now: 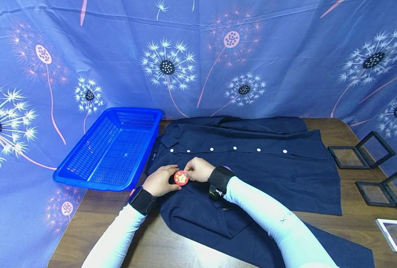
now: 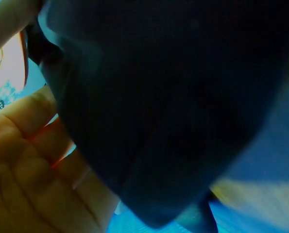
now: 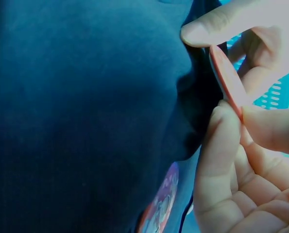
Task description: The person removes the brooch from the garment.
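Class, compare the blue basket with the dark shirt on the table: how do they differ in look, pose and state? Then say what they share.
The basket is bright blue, rigid and perforated; the shirt is dark navy, soft cloth with white buttons.
The basket sits at the table's left edge, partly overhanging; the shirt lies spread flat across the middle.
No hand touches the basket; the left hand and right hand rest on the shirt, pinching a red badge.
Both rest on the wooden table.
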The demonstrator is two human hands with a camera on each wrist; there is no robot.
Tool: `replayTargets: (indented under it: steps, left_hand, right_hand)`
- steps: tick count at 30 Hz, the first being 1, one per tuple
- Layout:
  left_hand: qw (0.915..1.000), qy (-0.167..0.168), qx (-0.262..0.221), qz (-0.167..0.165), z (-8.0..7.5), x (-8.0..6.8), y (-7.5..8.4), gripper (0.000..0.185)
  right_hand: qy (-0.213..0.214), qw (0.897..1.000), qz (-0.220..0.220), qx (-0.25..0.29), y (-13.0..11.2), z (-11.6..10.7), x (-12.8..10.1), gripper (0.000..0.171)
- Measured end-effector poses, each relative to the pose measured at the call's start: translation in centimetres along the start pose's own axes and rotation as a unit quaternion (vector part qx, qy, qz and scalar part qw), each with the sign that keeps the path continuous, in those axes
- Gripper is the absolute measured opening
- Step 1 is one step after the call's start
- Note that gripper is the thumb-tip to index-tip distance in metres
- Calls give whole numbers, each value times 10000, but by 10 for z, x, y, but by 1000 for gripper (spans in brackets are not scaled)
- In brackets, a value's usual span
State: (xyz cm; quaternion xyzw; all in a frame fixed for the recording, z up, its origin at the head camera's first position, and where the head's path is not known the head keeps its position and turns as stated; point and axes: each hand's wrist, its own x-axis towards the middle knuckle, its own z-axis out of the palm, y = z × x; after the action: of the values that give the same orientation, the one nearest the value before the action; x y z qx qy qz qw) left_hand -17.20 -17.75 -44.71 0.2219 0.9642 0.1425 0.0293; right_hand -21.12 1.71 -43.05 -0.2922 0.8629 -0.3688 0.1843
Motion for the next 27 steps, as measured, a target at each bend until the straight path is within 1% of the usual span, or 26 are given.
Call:
replayTargets:
  steps: [4, 11, 17, 22, 27]
  left_hand:
    - [10000, -12, 23, -16, 0, 0, 0, 70]
    - [10000, -19, 62, -34, 0, 0, -1, 70]
    - [9999, -92, 9, -102, -1, 0, 0, 70]
    - [9996, -193, -13, -213, -1, 0, 1, 70]
    - [9995, -233, 2, -201, -2, 0, 1, 70]
  right_hand:
    - [-29, 9998, 2, 210, 0, -2, -2, 10]
    - [-2, 9996, -117, 259, 1, -6, -6, 11]
    - [75, 9990, -49, 448, 4, -12, -11, 10]
    - [225, 9979, -14, 608, 8, -20, -17, 12]
    - [509, 9965, -120, 651, 16, -31, -26, 14]
